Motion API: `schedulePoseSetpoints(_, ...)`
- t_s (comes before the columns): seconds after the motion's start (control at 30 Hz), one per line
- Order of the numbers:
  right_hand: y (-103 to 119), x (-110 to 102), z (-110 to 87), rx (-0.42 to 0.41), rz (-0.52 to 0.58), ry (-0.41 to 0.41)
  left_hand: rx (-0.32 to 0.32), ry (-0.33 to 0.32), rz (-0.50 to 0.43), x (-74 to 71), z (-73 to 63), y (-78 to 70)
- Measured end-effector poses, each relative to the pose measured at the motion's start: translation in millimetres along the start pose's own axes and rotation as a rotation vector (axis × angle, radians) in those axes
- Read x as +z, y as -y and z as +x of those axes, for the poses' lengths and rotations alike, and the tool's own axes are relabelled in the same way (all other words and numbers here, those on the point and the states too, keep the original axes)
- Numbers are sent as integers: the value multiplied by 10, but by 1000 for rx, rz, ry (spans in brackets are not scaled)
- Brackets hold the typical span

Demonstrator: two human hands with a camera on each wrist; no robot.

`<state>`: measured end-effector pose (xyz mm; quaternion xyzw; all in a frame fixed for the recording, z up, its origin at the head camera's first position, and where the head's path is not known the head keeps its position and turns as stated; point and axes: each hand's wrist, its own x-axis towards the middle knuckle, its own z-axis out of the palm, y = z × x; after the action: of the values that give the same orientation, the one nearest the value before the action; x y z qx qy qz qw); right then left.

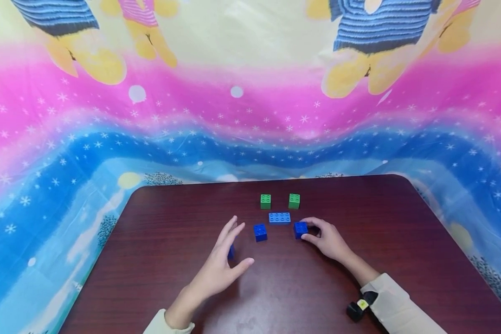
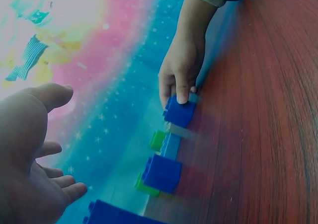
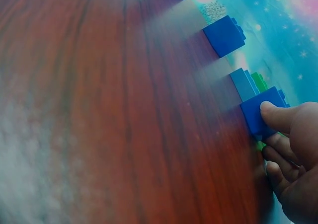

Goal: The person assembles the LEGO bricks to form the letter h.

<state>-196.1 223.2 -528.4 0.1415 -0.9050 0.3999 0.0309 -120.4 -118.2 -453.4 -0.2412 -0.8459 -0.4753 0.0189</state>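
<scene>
My right hand point(image 1: 327, 238) pinches a dark blue toy brick point(image 1: 300, 230) on the table, thumb on its near side and fingers at the back. The right wrist view shows the thumb flat against that brick point(image 3: 261, 112). My left hand point(image 1: 217, 266) is held with fingers spread and thumb apart, holding nothing. Beyond its palm a blue brick point(image 1: 231, 252) is mostly hidden; the left wrist view shows part of this brick point(image 2: 119, 215) at the bottom edge. Between the hands sits another dark blue brick point(image 1: 260, 232), studs up.
A lighter blue long brick point(image 1: 279, 218) lies just behind the dark blue pair. Two green bricks point(image 1: 266, 201) point(image 1: 294, 201) stand farther back, apart from each other. The dark red-brown table point(image 1: 171, 218) ends at a patterned cloth point(image 1: 234, 134). A black device point(image 1: 361, 306) is strapped on the right wrist.
</scene>
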Motion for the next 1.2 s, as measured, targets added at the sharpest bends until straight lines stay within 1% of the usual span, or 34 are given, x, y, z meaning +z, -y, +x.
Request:
schedulePoseSetpoints(0.2, -1, 0, -2, -2, 2, 2, -45, 128, 0, 110, 57, -40)
schedulePoseSetpoints(0.3, -5, -5, 0, -4, -1, 0, -59, 183, -4, 182, 103, -31)
schedulePoseSetpoints(0.37, -3, -3, -1, -2, 0, 1, -71, 202, -7, 245, 130, -10)
schedulePoseSetpoints(0.47, -5, 2, 0, -1, 3, 4, -96, 209, -10, 346, 165, 33)
schedulePoseSetpoints(0.63, -1, 9, -1, -2, 2, 1, -97, 192, 31, 486, 214, 101)
schedulePoseSetpoints(0.73, 1, 9, -6, -2, 3, -4, -97, 167, 49, 552, 252, 149)
schedulePoseSetpoints(0.97, 6, 6, -8, -2, 5, -7, -109, 39, 77, 718, 349, 283)
schedulePoseSetpoints(1.07, 1, 3, -9, -2, -2, -9, -127, -13, 96, 786, 389, 339)
schedulePoseSetpoints(1.2, -6, 7, -12, -1, 3, -3, -165, -60, 98, 838, 425, 391)
